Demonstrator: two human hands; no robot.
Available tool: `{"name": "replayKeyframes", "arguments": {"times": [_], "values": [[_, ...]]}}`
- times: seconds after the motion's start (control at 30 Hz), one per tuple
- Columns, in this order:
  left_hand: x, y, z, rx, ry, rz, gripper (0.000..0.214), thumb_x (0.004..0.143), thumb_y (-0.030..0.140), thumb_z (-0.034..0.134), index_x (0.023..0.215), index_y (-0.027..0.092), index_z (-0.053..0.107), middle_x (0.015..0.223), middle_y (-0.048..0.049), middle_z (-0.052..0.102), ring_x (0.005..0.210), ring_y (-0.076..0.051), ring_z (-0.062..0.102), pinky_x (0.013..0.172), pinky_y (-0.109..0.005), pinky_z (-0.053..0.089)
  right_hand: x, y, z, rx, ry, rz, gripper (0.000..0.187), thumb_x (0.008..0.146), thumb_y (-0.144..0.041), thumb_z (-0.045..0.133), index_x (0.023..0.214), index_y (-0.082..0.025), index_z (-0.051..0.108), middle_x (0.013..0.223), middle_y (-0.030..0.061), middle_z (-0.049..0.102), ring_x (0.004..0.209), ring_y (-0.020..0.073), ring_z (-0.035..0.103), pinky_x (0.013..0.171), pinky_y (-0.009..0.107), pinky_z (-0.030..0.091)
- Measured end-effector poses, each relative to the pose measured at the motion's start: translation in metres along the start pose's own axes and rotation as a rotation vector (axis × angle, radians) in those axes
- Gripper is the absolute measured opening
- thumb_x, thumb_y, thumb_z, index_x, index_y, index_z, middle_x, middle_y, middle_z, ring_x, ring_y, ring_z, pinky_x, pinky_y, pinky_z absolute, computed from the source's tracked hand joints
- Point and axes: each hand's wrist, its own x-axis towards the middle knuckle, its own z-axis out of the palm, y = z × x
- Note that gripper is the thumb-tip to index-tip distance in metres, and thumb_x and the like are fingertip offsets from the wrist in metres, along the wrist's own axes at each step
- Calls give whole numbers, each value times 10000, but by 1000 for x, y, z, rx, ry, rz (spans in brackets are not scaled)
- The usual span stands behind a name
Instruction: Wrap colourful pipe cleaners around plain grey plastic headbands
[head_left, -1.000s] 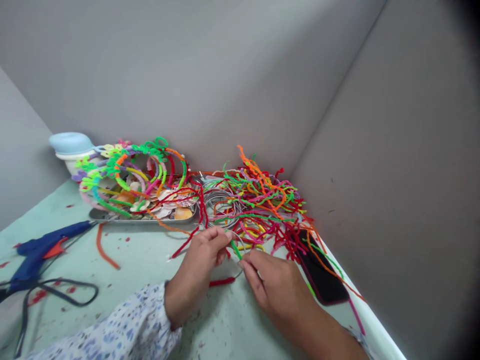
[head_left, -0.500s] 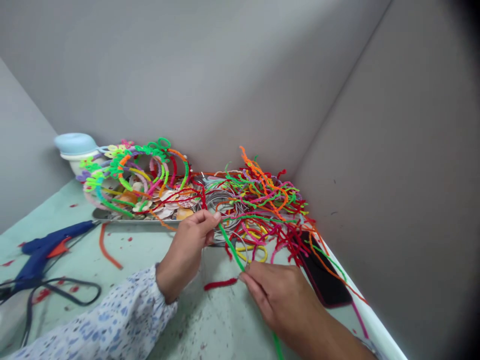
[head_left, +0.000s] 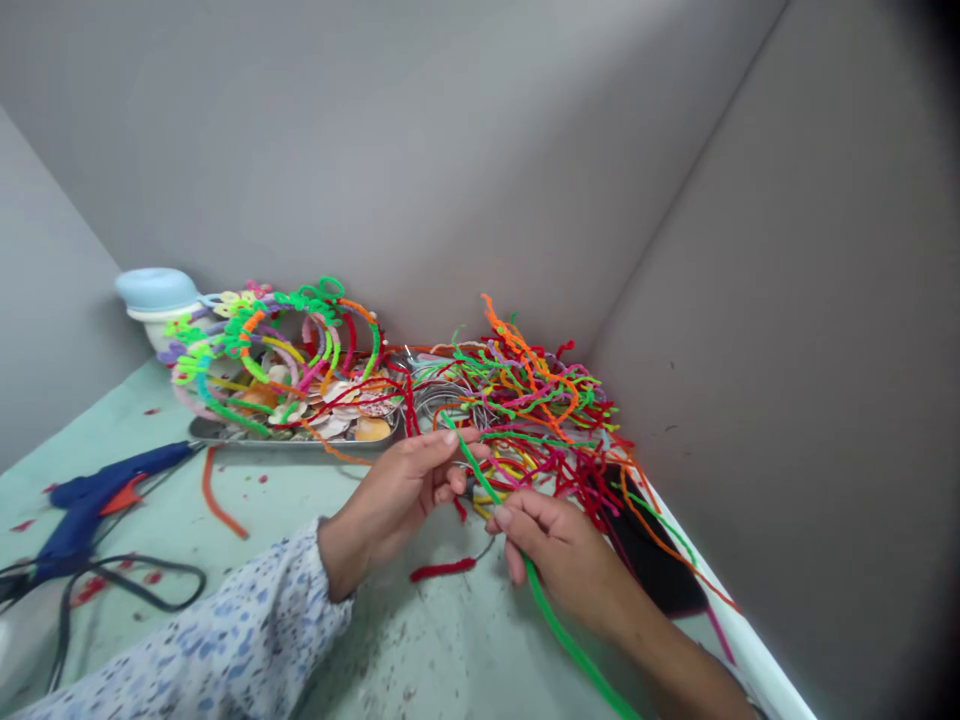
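My left hand (head_left: 405, 490) pinches the upper end of a green pipe cleaner (head_left: 555, 625) between thumb and fingertips. Just below it, my right hand (head_left: 559, 550) is closed around the same green strand, which runs down past my right wrist toward the bottom edge. Both hands hover over the pale green table (head_left: 300, 520), right in front of a tangled heap of pipe cleaners (head_left: 540, 410) in red, orange, green and yellow. A short red piece (head_left: 442, 570) lies on the table under my hands.
A metal tray (head_left: 292, 435) holds shells and looped pipe-cleaner hoops (head_left: 270, 350). A blue glue gun (head_left: 90, 500) with black cable lies at left. A pale blue lidded pot (head_left: 154, 295) stands in the back corner. A dark phone (head_left: 652, 560) lies near the right edge, walls close behind.
The green pipe cleaner has been drawn out of the heap and now hangs long below my right hand. My left hand moved right toward the pile; my right hand closed round the strand.
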Motion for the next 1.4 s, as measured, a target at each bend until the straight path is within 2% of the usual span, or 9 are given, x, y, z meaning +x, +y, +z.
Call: {"name": "replayKeyframes", "arguments": {"times": [0.17, 0.27, 0.43, 0.5, 0.67, 0.87, 1.03, 1.2, 1.4], "values": [[4, -5, -5, 35, 91, 38, 118, 830, 240, 631, 834, 127, 664, 787, -28, 653, 499, -33, 472, 460, -128, 370, 0, 5, 7, 4, -55, 35, 251, 928, -324, 448, 736, -203, 556, 509, -48, 549, 508, 115, 451, 551, 219, 361], [5, -10, -9, 120, 164, 89, 157, 804, 272, 659, 775, 118, 653, 737, -12, 628, 479, -28, 427, 447, -129, 338, -5, 1, 12, -167, -14, -18, 313, 925, -316, 439, 637, -201, 482, 520, -40, 517, 520, 116, 468, 543, 221, 339], [7, -16, -11, 217, 227, 101, 209, 792, 291, 654, 705, 103, 628, 674, -7, 599, 446, -25, 335, 416, -142, 258, -10, 2, 21, -524, 90, -181, 244, 915, -288, 414, 716, -200, 522, 643, 6, 572, 571, 143, 493, 540, 253, 281], [9, -14, -11, 210, 218, 72, 210, 789, 297, 655, 715, 102, 632, 686, -13, 601, 460, -32, 349, 439, -149, 277, -8, 3, 20, -464, 72, -127, 262, 918, -294, 411, 691, -202, 503, 597, -7, 553, 542, 136, 490, 528, 243, 292], [10, -10, -12, 200, 212, 88, 217, 787, 343, 660, 789, 126, 647, 631, 21, 549, 472, -46, 361, 477, -167, 296, -3, 0, 13, -106, -38, 22, 298, 919, -305, 426, 644, -199, 473, 504, -41, 507, 508, 115, 474, 546, 213, 365], [11, -17, -21, 353, 260, 195, 312, 794, 399, 645, 625, 141, 598, 459, 59, 402, 450, -61, 300, 456, -190, 247, -8, -2, 17, -239, -27, -44, 262, 897, -275, 471, 647, -197, 477, 530, -51, 476, 516, 107, 443, 502, 213, 311], [18, -10, -28, 270, 319, 208, 230, 767, 354, 663, 708, 133, 644, 517, 35, 491, 451, -54, 341, 439, -172, 257, -4, 1, 13, -44, -97, 36, 248, 898, -275, 482, 665, -192, 466, 559, -50, 499, 521, 92, 447, 511, 195, 339], [19, 3, -29, 213, 388, 271, 216, 784, 321, 634, 844, 120, 682, 655, -7, 608, 466, -46, 417, 432, -155, 307, 3, 9, 3, 67, -252, 160, 220, 883, -312, 520, 704, -183, 509, 533, -60, 505, 411, 60, 349, 398, 180, 247], [17, 17, -32, 83, 365, 319, 142, 778, 251, 601, 786, 121, 659, 699, -16, 640, 474, -55, 476, 412, -158, 349, 3, 12, -6, 131, -349, 172, 193, 842, -323, 575, 721, -174, 558, 598, -40, 584, 402, 48, 375, 397, 171, 278]]}}
